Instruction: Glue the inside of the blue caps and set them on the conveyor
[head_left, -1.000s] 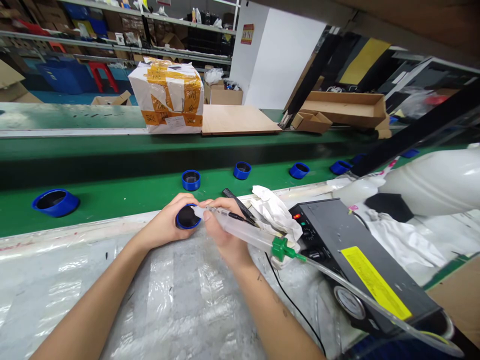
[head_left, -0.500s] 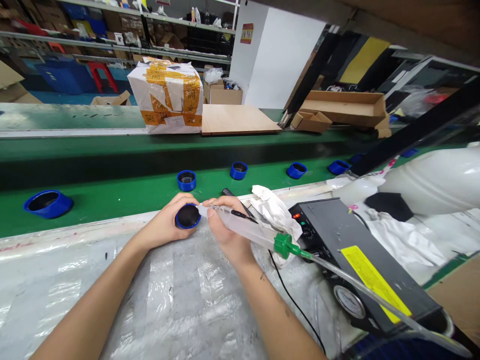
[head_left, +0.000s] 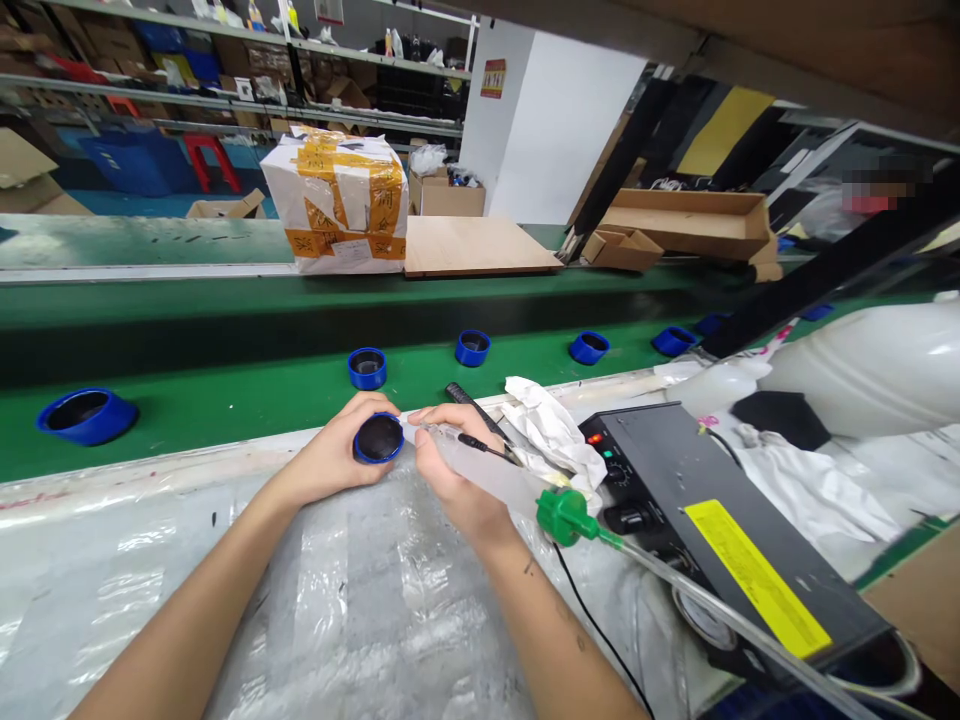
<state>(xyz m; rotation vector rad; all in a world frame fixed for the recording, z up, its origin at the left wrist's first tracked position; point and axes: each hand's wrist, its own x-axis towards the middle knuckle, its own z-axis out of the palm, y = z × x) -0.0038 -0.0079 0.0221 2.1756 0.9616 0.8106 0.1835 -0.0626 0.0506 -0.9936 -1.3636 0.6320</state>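
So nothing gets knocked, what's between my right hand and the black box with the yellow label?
In the head view: a crumpled white cloth, a dark rod, and the green cap of the syringe your right hand holds.

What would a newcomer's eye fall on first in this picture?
The blue cup in the left hand would probably catch it first, along with the green-capped syringe in the right hand. The white box with orange tape, beyond the green strip, might come next.

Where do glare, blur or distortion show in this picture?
Head view: glare streaks the plastic sheet; a dark band crosses the belt, probably shadow; the shelves look softer than the held cup; the leftmost cup seems stretched, likely by the lens.
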